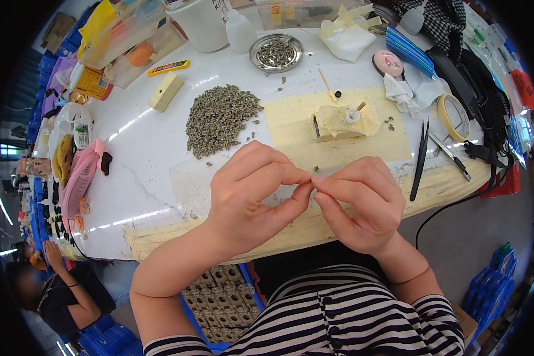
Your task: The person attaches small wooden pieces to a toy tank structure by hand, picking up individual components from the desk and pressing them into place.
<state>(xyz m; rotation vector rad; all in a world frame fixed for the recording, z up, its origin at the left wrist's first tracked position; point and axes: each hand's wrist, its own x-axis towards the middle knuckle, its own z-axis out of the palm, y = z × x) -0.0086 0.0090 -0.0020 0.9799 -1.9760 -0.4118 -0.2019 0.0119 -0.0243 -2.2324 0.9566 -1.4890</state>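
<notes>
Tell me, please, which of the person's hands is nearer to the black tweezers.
Right. The right hand is just left of the black tweezers, not touching them; the left hand is farther left, with the right hand between.

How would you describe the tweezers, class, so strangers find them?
Above the white table, find the person's right hand. Just to its right lie slim tweezers, tips pointing away from the person; unlike the silvery tool beside them, they are black throughout.

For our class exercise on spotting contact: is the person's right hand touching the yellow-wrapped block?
Apart. The head view shows a strip of yellow-covered work surface between the right hand and the yellow-wrapped block.
</notes>
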